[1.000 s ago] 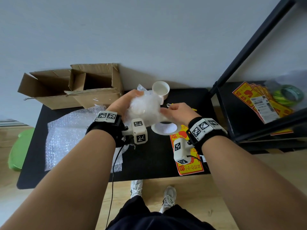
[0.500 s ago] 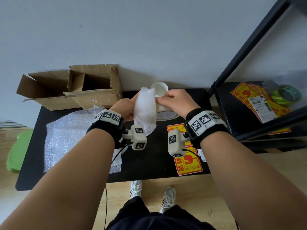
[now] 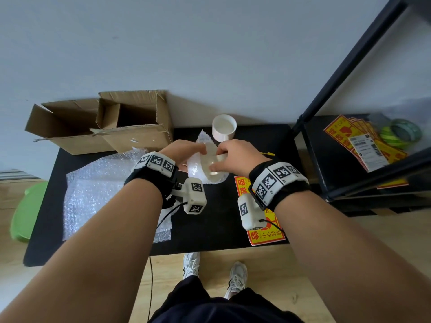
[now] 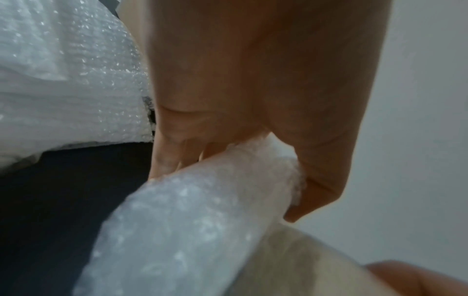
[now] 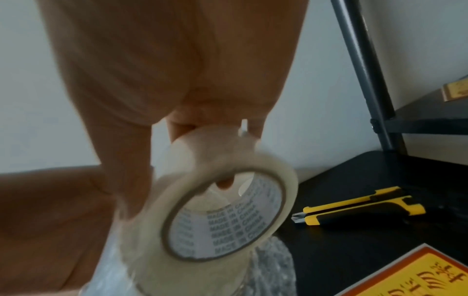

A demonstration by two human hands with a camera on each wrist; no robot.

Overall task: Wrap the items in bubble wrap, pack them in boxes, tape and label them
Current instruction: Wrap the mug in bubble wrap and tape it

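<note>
From the head view, a matte black table [image 3: 221, 224] against a pale wall carries an open brown cardboard box [image 3: 130, 127] at ten o'clock. At the left wrist, the left hand [image 4: 253, 96] pinches a knobbly bubble-wrapped bundle [image 4: 182, 230]. At the right wrist, the right hand [image 5: 177, 80] curls round a glossy clear tape roll [image 5: 222, 212] touching that bundle.

1. The table [image 3: 210, 224] top is matt black and smooth.
2. The bubble-wrap sheet [image 3: 98, 190] near its left edge is clear plastic, pebbled and glinting.
3. The wrapped bundle [image 4: 177, 230] is the same bubbled plastic, cloudy white.
4. The tape roll [image 5: 228, 216] is glossy translucent film on a printed paper core.
5. The boxes [image 3: 130, 127] at the back left corner are brown corrugated cardboard, matt, with rough torn edges.
6. The cup [image 3: 224, 128] at the back edge looks smooth, white and matt.
7. The utility knife [image 5: 359, 208] has yellow and black plastic.
8. The labels [image 3: 265, 234] at the front right are glossy printed paper.
9. The shelf frame [image 3: 349, 64] is black metal.
</note>
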